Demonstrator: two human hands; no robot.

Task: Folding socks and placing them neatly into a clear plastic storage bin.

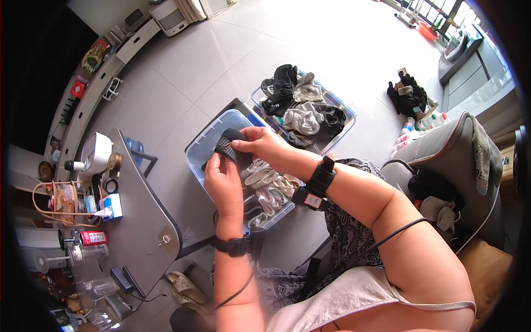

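Both my hands grip a dark sock (227, 145) with a lighter striped band, held above a clear plastic storage box (198, 139). My left hand (224, 180) pinches its lower edge, while my right hand (263, 145) has thumb and fingers on the upper part. Rows of folded light socks (269, 186) fill the near part of this box, and bare plastic shows at its far end. Just beyond lies a second shallow clear tray or lid (352, 118) heaped with loose items, among them black socks (284, 89) and a crumpled grey sock (305, 118).
A grey table (141, 232) to the left bears a tissue box (111, 206), a wicker basket (64, 203) and keys (164, 240). Slippers (186, 288) lie beneath its edge. At right, socks hang on a grey sofa (444, 145); bottles (427, 122) and a dark pile (408, 97) lie beyond.
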